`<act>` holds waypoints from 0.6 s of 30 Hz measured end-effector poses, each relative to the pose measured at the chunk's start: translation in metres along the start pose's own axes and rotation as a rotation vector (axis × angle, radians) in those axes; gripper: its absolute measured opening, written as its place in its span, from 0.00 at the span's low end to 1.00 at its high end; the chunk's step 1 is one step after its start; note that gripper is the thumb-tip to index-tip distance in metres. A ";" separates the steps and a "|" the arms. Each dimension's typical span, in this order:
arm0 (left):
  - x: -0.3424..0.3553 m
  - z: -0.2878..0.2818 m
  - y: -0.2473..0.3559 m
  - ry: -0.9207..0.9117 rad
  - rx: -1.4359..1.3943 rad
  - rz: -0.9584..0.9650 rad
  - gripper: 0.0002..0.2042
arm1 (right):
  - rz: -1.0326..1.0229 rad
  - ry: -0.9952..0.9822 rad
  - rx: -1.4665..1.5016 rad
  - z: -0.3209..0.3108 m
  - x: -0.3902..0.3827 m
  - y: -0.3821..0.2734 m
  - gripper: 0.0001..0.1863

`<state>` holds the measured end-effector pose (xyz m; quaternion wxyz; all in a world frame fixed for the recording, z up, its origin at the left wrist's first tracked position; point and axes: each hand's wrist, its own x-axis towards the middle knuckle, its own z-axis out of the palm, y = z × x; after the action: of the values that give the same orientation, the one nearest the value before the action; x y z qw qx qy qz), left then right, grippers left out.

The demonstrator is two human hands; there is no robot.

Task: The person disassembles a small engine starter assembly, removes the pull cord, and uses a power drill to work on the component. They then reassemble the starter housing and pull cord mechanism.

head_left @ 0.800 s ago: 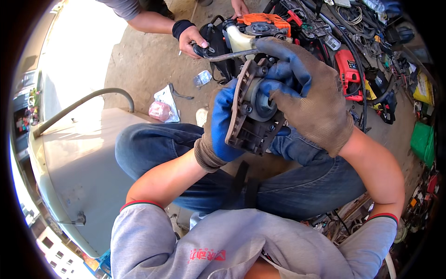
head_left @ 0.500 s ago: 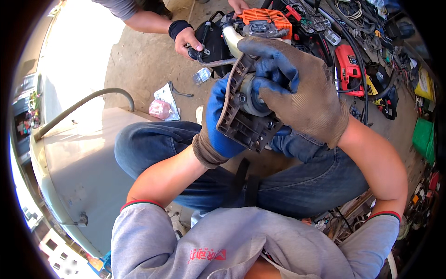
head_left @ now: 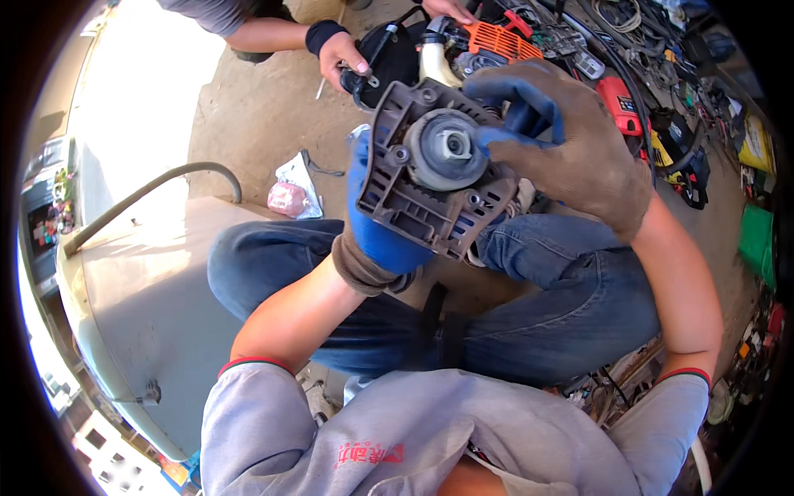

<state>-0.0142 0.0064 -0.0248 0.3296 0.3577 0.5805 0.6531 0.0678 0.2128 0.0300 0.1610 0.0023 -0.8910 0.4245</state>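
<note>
A seated person in a grey shirt [head_left: 496, 422] and blue jeans [head_left: 571, 306] holds up a dark plastic housing [head_left: 389, 186] over the lap, slightly left of the middle of the scene. The left hand [head_left: 376, 231], in a blue-palmed glove with a brown cuff, grasps the housing from behind and along its left side. The housing's open, ribbed face is turned up toward the viewer, showing a round grey hub [head_left: 426, 161] with a pale metal centre. The right hand [head_left: 571, 140], in a brown-backed glove with blue fingers, is half curled at the hub's right edge; one cannot tell whether it is gripping anything. On the far side, another person's wristbanded hand [head_left: 341, 59] holds a dark tube-like part [head_left: 380, 50], and a second bare hand [head_left: 449, 10] is near an orange slotted cover [head_left: 503, 41], beside a cream plastic piece [head_left: 437, 66]. To the right, a red case [head_left: 619, 103] lies among cables and parts, with a green container [head_left: 755, 240] farther right. At left stands a large pale cabinet [head_left: 157, 289] with a bent pipe [head_left: 161, 175]; between it and the far person, a pinkish packet [head_left: 288, 200] lies on the ground [head_left: 256, 107].
</note>
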 end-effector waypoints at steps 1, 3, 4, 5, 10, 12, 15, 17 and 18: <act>-0.002 -0.007 0.002 -0.009 0.019 -0.017 0.21 | -0.045 0.024 -0.109 -0.006 0.004 0.000 0.24; -0.007 -0.021 0.004 -0.023 0.049 -0.049 0.21 | -0.087 0.032 -0.089 -0.051 0.012 0.010 0.21; -0.010 -0.022 0.009 0.085 -0.390 -0.166 0.24 | -0.115 0.038 -0.072 -0.074 0.017 0.015 0.19; -0.009 -0.022 0.011 0.185 -0.827 -0.307 0.27 | -0.204 0.127 -0.045 -0.098 0.005 0.022 0.19; 0.000 -0.030 0.005 -0.022 -0.851 -0.208 0.38 | 0.061 0.548 -0.022 -0.155 -0.112 0.009 0.25; 0.008 -0.019 0.007 -0.238 -0.898 -0.217 0.44 | 0.384 0.583 0.106 -0.162 -0.193 0.028 0.24; 0.010 -0.037 0.021 -0.331 -0.840 -0.389 0.47 | 0.738 0.696 0.037 -0.132 -0.309 0.079 0.15; 0.009 -0.034 0.020 -0.222 -0.815 -0.347 0.46 | 0.969 0.891 0.266 -0.091 -0.360 0.084 0.12; 0.010 -0.035 0.020 -0.184 -0.797 -0.328 0.45 | 1.060 0.906 0.210 -0.071 -0.391 0.093 0.13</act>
<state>-0.0492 -0.0053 -0.0063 0.5915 0.1625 0.3006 0.7303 0.4455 0.2740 -0.1114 0.2865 -0.5934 -0.5716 0.4889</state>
